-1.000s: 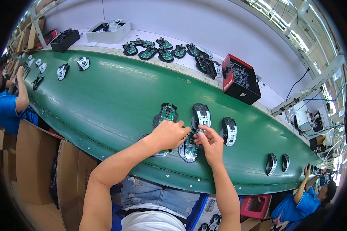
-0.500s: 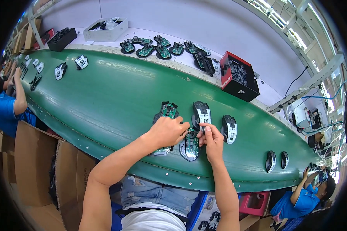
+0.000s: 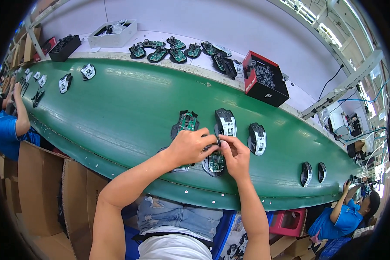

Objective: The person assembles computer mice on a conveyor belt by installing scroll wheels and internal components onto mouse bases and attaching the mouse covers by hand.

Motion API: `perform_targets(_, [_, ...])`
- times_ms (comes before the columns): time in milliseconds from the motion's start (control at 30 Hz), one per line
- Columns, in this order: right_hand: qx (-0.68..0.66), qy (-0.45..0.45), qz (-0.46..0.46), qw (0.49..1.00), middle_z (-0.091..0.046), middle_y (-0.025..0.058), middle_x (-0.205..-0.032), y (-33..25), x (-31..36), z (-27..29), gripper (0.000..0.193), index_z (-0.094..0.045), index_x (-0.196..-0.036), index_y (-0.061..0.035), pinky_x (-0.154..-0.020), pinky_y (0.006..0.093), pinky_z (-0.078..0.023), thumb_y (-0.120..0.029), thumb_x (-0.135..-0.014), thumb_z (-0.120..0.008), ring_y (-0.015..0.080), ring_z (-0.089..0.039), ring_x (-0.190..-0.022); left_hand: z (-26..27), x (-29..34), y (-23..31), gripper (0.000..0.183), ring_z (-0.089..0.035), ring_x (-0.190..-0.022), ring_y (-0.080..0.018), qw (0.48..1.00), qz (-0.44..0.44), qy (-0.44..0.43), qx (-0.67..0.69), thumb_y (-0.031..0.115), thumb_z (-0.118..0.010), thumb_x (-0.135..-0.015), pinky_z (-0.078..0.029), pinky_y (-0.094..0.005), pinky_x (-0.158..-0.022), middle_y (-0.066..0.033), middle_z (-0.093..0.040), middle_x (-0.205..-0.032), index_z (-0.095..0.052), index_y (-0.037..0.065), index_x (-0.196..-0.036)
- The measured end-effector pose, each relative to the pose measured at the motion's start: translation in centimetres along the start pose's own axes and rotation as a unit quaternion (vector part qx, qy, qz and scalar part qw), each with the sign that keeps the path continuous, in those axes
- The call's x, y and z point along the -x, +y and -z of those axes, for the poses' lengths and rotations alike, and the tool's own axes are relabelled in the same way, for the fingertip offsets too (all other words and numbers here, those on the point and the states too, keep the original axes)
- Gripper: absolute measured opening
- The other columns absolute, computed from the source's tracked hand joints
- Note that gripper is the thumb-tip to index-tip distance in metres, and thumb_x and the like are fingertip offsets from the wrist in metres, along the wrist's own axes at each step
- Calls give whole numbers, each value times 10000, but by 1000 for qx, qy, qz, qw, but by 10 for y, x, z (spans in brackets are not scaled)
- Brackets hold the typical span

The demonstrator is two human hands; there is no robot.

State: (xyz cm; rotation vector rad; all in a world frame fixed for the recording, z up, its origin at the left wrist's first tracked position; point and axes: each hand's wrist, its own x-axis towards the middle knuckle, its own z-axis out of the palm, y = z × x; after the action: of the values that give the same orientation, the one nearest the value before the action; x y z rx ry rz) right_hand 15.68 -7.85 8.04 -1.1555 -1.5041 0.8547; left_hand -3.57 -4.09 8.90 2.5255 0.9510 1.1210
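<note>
Above an opened computer mouse half with a green circuit board (image 3: 213, 164), both my hands come together with bent, pinching fingers. A small black part (image 3: 218, 141) shows between the fingertips of my left hand (image 3: 192, 146) and my right hand (image 3: 235, 157); its kind is too small to tell. Just beyond my left hand lies another mouse half with a bare green board (image 3: 187, 121). One more half lies mostly hidden under my left wrist. Past my right fingers rests a black-and-white mouse shell (image 3: 225, 123), with a similar shell (image 3: 257, 138) to its right.
The green conveyor belt (image 3: 130, 112) carries more shells at both ends. On the ledge behind it are several board assemblies (image 3: 177, 54), a black-and-red box of small parts (image 3: 266, 80) and a white bin (image 3: 112, 40). Cardboard boxes (image 3: 41, 190) stand at left. Co-workers in blue sit at both sides.
My hands have closed in on each other, and the small black part now shows between their fingertips. My right fingers have risen from beside the opened mouse half. The view has shifted slightly.
</note>
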Motion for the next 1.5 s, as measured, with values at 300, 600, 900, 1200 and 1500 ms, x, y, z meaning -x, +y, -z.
perform_targets(300, [135, -16, 66, 989, -720, 119, -1012, -10, -11, 15, 355, -694, -1154, -61, -796, 334, -543, -43, -803, -742, 216, -685, -880, 5, -2, -18, 122, -655, -608, -269, 1000, 8, -10, -10, 243, -710, -851, -534, -387, -527, -67, -636, -808, -674, 137, -899])
perform_targets(600, [212, -78, 42, 973, -728, 110, -1061, -11, -12, 26, 324, -714, -1095, -46, -874, 341, -525, -51, -777, -775, 243, -682, -968, 4, -1, -23, 113, -650, -638, -264, 999, 27, -31, -11, 215, -721, -844, -529, -382, -554, -57, -638, -799, -680, 129, -905])
perform_targets(900, [384, -75, 153, 907, -684, 62, -1123, -16, -7, 20, 271, -724, -1069, -100, -955, 418, -466, -99, -797, -737, 287, -608, -1094, -4, 2, -22, 117, -652, -638, -261, 999, 19, -32, -13, 219, -719, -842, -536, -379, -563, -57, -628, -772, -669, 128, -894])
perform_targets(1200, [292, 1, 141, 946, -527, 154, -1343, -3, -10, 19, 394, -611, -1307, -72, -1051, 427, -406, -124, -917, -623, 345, -503, -1232, 0, 3, -20, 143, -645, -608, -255, 998, -20, -32, -57, 213, -720, -842, -535, -382, -539, -45, -615, -799, -696, 151, -968])
perform_targets(1500, [495, 127, -24, 859, -534, 231, -1338, 66, -26, 117, 525, -568, -1365, -192, -1046, 497, -410, -281, -866, -705, 418, -502, -1230, -2, -3, -31, 108, -647, -625, -282, 999, 15, -12, -51, 185, -715, -832, -535, -394, -575, -69, -642, -798, -696, 131, -924])
